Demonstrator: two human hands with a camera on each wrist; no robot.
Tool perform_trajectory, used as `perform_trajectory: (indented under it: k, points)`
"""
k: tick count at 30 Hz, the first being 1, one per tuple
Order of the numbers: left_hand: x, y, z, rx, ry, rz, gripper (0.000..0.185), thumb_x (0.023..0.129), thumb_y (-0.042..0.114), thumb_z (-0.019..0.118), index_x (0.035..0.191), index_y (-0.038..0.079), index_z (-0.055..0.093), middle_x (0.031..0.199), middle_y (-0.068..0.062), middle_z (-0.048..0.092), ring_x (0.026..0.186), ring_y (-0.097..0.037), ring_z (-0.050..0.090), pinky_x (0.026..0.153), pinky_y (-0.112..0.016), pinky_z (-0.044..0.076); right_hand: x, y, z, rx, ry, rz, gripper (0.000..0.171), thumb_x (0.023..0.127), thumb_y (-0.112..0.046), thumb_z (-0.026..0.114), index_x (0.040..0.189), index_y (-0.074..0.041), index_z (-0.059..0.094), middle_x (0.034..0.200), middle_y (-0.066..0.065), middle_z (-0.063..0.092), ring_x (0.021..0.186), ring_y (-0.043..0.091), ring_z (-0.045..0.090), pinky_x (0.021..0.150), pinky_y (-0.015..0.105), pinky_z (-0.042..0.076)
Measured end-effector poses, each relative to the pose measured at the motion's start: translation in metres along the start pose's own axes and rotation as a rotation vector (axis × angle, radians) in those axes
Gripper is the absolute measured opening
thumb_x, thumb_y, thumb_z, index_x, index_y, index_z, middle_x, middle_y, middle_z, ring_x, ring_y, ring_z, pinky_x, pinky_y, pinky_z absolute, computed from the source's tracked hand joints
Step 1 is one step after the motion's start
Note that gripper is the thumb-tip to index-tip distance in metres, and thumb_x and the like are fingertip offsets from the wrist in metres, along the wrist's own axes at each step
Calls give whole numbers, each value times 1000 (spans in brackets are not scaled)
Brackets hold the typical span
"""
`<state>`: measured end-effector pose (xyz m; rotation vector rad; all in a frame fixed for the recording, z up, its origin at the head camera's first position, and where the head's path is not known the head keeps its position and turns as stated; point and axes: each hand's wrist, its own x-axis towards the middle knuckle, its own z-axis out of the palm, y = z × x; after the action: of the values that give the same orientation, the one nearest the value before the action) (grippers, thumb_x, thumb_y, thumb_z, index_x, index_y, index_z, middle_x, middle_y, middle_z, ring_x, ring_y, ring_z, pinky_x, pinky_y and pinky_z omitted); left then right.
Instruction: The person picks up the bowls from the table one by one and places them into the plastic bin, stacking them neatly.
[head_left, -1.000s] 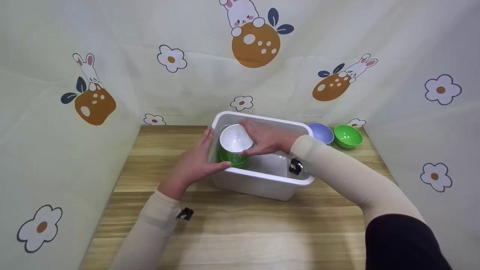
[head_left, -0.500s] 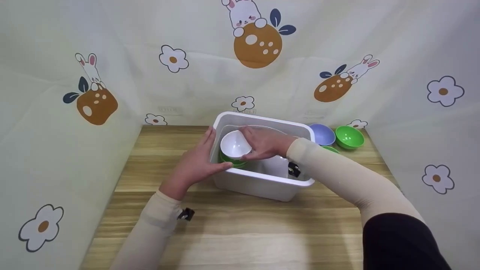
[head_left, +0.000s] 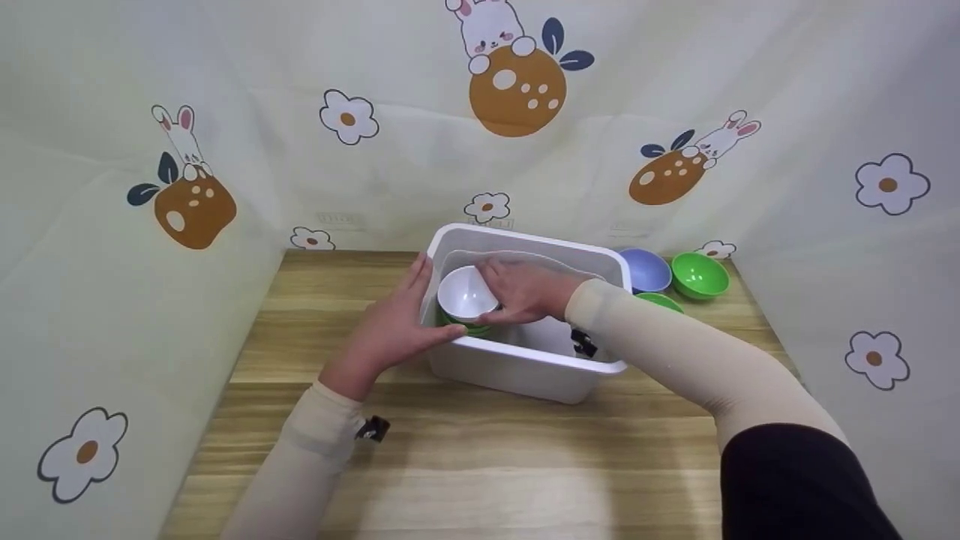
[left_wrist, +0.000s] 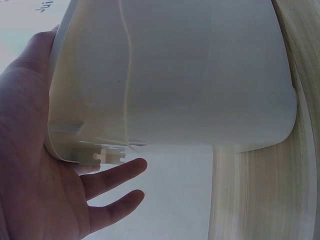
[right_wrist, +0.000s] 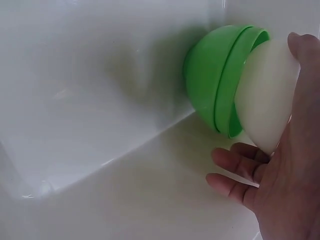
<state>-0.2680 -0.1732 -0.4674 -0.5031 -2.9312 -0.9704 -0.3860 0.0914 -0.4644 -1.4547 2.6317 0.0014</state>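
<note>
In the head view, my right hand (head_left: 525, 289) reaches into a white plastic bin (head_left: 525, 384) and grips a white bowl (head_left: 466, 294) by its right side, thumb toward me. Two nested green bowls (right_wrist: 215, 80) lie in the bin's left end, and the white bowl's base sits partly within the outer one's rim in the right wrist view. Two right-hand fingertips (right_wrist: 220, 156) hang below the white bowl. My left hand (head_left: 390, 322) rests at the bin's front left corner, thumb over the front rim, its other fingers straight and spread along the left side.
A purple-blue bowl (head_left: 646, 270) and a green bowl (head_left: 700, 275) stand at the back right of the wooden table (head_left: 495, 465). Another green bowl (head_left: 660, 301) is mostly hidden behind the right sleeve. A patterned cloth (head_left: 390, 172) stands behind and on both sides.
My right hand has lowered the white bowl into the bin toward the green bowls, covering more of them. The left hand keeps its place. The green bowl by the right sleeve has come into view.
</note>
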Motion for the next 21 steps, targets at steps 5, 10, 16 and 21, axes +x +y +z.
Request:
perform_trajectory:
  k: [5,10,16,21]
  points:
    - [0,1,0,-12,2,8,134,86,82,76,178,9,12,186,-6,3,159,-49,36,120,-68,43,0,-1,1,-20,-32,36,112,101,-73,51,168,13,24,163,34,43,145,44,53,125,52,43]
    - [0,1,0,-11,3,6,132,87,77,78,178,10,11,186,-7,3,159,-49,35,120,-68,43,0,-2,4,-60,-49,35,112,103,-74,48,168,14,23,164,35,41,148,45,50,126,52,42]
    - [-1,0,1,-2,8,1,131,88,75,80,178,11,10,186,-7,2,159,-51,34,119,-70,42,1,-3,6,-90,-84,31,112,105,-74,46,169,14,20,165,36,39,148,44,49,126,51,41]
    - [0,1,1,5,8,-1,130,88,74,80,179,11,10,186,-6,2,158,-51,36,118,-70,44,0,-3,9,-79,-106,45,112,106,-75,45,170,13,17,171,36,32,156,45,41,130,51,35]
